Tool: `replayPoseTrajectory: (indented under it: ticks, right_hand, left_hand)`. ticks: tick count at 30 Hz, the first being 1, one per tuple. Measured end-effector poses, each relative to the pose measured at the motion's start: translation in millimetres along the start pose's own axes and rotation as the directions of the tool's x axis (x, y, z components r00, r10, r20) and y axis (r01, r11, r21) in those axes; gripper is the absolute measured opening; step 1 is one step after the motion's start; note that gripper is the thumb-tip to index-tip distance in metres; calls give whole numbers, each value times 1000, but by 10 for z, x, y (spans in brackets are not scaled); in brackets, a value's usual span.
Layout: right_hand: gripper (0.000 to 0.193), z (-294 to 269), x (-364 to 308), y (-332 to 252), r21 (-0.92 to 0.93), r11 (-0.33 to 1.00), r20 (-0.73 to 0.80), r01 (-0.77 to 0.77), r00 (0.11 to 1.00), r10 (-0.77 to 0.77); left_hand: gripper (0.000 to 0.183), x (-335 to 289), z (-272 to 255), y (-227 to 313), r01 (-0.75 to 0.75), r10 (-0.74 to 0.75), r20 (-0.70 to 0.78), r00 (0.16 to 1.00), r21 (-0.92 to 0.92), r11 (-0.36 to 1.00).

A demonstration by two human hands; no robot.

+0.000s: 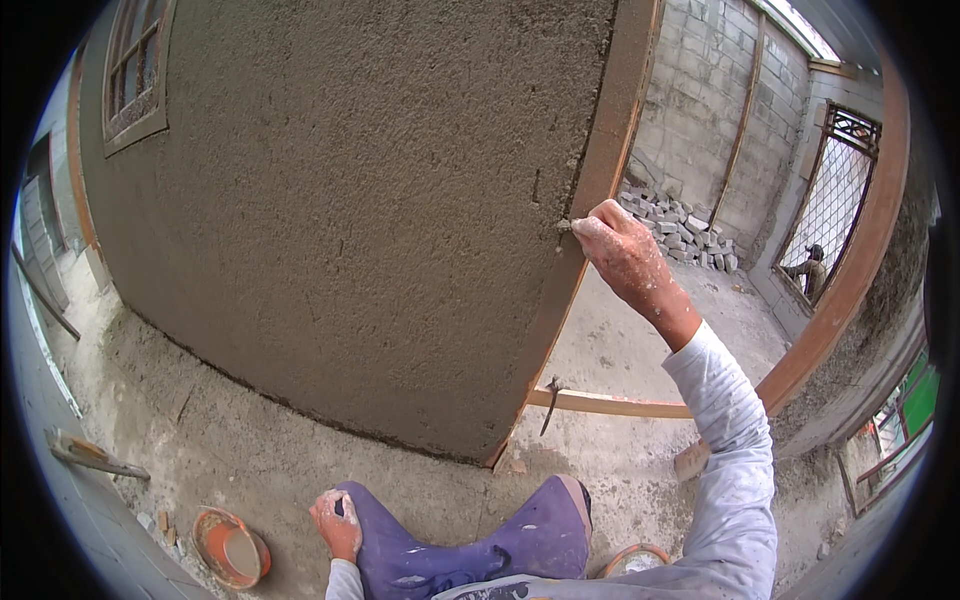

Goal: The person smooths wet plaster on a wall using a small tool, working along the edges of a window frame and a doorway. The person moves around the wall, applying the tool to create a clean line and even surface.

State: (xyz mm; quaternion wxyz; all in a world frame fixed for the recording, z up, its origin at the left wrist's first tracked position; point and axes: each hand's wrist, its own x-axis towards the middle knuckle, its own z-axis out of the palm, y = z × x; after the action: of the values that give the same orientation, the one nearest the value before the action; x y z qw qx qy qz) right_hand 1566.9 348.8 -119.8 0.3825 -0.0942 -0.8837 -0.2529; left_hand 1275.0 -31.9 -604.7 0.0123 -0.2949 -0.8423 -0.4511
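Observation:
My right hand [636, 262] is raised to the edge of the grey plastered wall [380, 230], fingers pinched together and spattered with pale mortar. A small grey lump [564, 225] shows at its fingertips, against the wall beside the wooden door frame [610, 130]. What the fingers hold is too small to make out. Low down, my left hand [337, 524] rests on my left knee in purple trousers [420, 550]. Its fingers are loosely curled, with a gap by the thumb and nothing visible in them.
An orange bucket [212, 520] with grey mix stands left of my knees; another bucket [640, 552] is partly hidden at right. A hammer-like tool [549, 404] hangs on the wooden sill [620, 404]. Rubble blocks [690, 236] lie inside. A person [808, 272] is beyond the window grille [832, 200].

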Motion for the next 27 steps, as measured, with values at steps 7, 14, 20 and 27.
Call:
replayPoseTrajectory:
  ticks: [7, 14, 20, 27]
  right_hand:
    - [17, -53, 52, 6, 13, 1000, -48, -1, 999, 1]
    - [16, 132, -250, -130, 53, 998, 51, -33, 998, 30]
    - [16, 100, -144, -114, 18, 999, -31, -42, 999, 42]
    - [22, 303, -598, -287, 87, 995, 101, -46, 994, 37]
  left_hand:
    - [10, -2, -23, 24, 18, -18, 1, 1000, -20, 1000]
    - [9, -23, -43, -9, 1, -1, -3, 1000, -28, 1000]
    - [10, -38, -61, -44, -28, 28, -8, 1000, -22, 999]
    - [11, -145, -111, -4, 7, -7, -5, 1000, -37, 999]
